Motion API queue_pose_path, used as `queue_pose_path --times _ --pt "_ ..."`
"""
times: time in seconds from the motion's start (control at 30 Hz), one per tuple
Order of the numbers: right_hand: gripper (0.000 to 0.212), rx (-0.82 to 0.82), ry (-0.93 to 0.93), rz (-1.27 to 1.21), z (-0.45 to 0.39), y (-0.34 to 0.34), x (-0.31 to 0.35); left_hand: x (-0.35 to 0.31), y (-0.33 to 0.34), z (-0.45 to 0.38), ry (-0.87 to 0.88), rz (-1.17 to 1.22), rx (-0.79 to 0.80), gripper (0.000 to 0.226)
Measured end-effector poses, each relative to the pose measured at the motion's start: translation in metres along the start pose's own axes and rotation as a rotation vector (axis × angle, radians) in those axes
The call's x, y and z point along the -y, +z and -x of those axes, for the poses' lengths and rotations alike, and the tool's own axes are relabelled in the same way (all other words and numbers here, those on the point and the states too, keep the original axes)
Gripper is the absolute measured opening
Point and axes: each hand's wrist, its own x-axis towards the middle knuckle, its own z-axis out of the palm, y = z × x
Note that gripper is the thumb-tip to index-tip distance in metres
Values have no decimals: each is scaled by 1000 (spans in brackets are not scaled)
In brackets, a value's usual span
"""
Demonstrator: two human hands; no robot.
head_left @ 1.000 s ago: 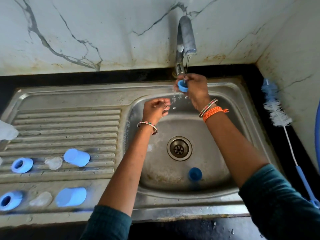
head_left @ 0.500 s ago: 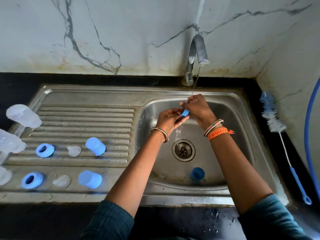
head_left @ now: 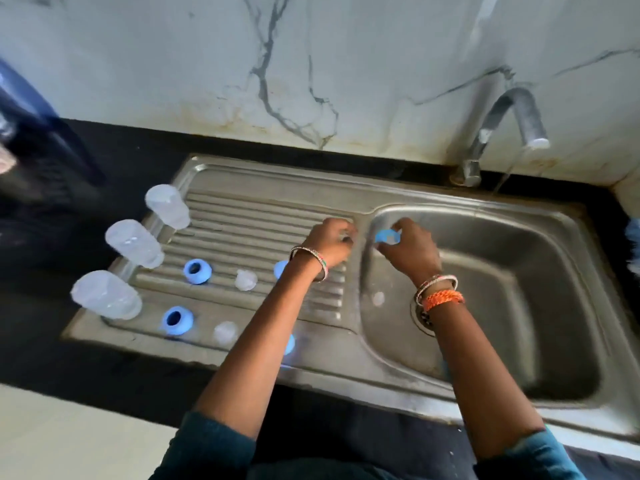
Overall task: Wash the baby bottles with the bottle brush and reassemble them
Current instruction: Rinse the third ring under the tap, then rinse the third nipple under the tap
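Blue ring (head_left: 387,236) sits pinched in the right hand (head_left: 410,252), at the basin's (head_left: 540,306) 10 o'clock rim, its opening facing roughly up and toward me; no long axis to speak of. Left hand (head_left: 330,242) is curled just beside it at 9 o'clock, over the drainboard (head_left: 263,216); whether it grips anything, I cannot tell. Hands close, not touching. 3 clear bottles (head_left: 135,243) stand inverted, axes upright, mouths down, far at 9 o'clock. 2 more rings (head_left: 197,271) and 2 nipples (head_left: 246,280) lie between. I judge the ring goes left next; the left hand is nearer the board, yet the right one holds the part. Tap (head_left: 519,112) running at 1 o'clock.
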Motion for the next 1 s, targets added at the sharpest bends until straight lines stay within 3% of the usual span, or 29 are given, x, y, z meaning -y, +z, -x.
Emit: queue_pose_path --times 0.07,0.13,0.23,0.33,0.53,0.7,0.8,0.93,1.0 --pt "40 -106 -159 -37 -1 11 38 16 -33 5 7 92 -242 27" --pt "41 -100 -352 -77 -5 28 83 38 -71 9 -5 139 -432 28" --pt "42 108 -629 -17 -18 64 143 81 -118 16 -35 241 -526 30" --pt "44 303 -780 175 -33 110 192 123 -145 28 -97 231 -574 31" --pt "35 452 -830 385 -44 177 230 160 -162 33 -105 282 -568 28" --pt "33 450 -843 444 -48 197 229 163 -168 32 -133 399 -540 29" --pt "39 450 -837 488 -50 195 230 161 -168 31 -139 441 -561 28" --pt "67 513 -801 368 -52 172 224 155 -157 25 -173 476 -570 31" --pt "59 437 -795 302 -57 142 211 143 -146 18 -180 495 -579 34"
